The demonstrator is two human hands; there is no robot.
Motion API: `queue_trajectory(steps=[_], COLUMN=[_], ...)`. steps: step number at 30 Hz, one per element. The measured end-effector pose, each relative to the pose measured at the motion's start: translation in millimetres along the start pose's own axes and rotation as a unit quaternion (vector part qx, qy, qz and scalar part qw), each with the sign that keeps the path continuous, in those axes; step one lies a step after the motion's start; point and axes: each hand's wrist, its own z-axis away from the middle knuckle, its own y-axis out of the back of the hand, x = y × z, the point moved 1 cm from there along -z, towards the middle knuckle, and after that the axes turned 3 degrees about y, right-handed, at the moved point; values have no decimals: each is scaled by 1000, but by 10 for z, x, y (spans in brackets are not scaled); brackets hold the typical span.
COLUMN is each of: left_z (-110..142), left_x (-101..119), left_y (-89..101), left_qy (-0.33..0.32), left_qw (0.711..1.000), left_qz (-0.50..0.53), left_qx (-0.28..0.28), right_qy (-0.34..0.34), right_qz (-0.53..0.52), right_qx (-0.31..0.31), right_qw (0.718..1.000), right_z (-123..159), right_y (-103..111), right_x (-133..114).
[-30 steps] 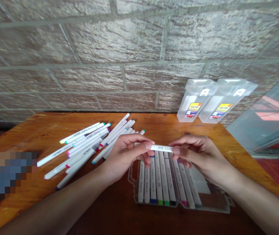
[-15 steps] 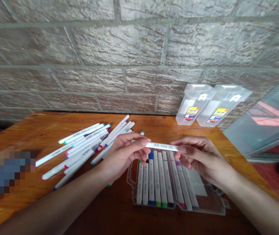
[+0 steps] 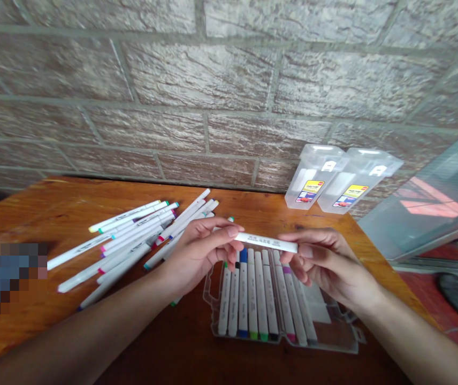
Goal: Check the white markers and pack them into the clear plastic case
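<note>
Between my two hands a white marker pen (image 3: 265, 242) is held level, printed with dark lettering. My left hand (image 3: 203, 248) pinches its left end between thumb and fingers. At the other end my right hand (image 3: 325, 256) has its index finger behind the pen and its thumb against the tip. Below the hands lies an open clear plastic case (image 3: 335, 339) with a row of white markers (image 3: 253, 299) in it, their ends blue, green, black and pink. To the left is a loose pile of white markers (image 3: 132, 235) with coloured ends, partly hidden by my left hand and forearm.
Two translucent marker boxes (image 3: 305, 182) with yellow and blue labels stand at the back right, by the brick wall (image 3: 229, 133). The wooden table (image 3: 64, 208) runs up to the wall. A pixelated patch (image 3: 6, 283) covers something at the left edge.
My right thumb has slid toward the pen's right end, so more of that end shows. The view has shifted slightly; the case, pile and boxes stay in place.
</note>
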Motion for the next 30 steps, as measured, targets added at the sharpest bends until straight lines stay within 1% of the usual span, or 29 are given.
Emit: queue_trajectory(steps=[11, 14, 16, 19, 22, 26, 30], left_z=[1, -7, -11, -9, 1, 12, 16], left_x=[-23, -41, -50, -51, -44, -31, -10], left_y=[41, 49, 51, 41, 19, 4, 21], left_qy=[-9, -13, -14, -8, -3, -25, -69], left_qw=[1000, 1000, 999, 999, 998, 997, 992], left_qz=[-16, -26, -34, -48, -56, -74, -101], left_qx=[-13, -10, -3, 10, 20, 28, 6], right_qy=[-7, 9, 31, 60, 71, 76, 51], right_qz=[-3, 14, 46, 105, 133, 121, 78], right_qx=[-7, -7, -3, 20, 50, 102, 160], right_qw=[1000, 1000, 998, 992, 987, 984, 983], right_z=[7, 8, 5, -2, -9, -44, -93], right_y=[-8, 12, 30, 57, 76, 81, 79], right_x=[-29, -12, 14, 60, 80, 47, -2])
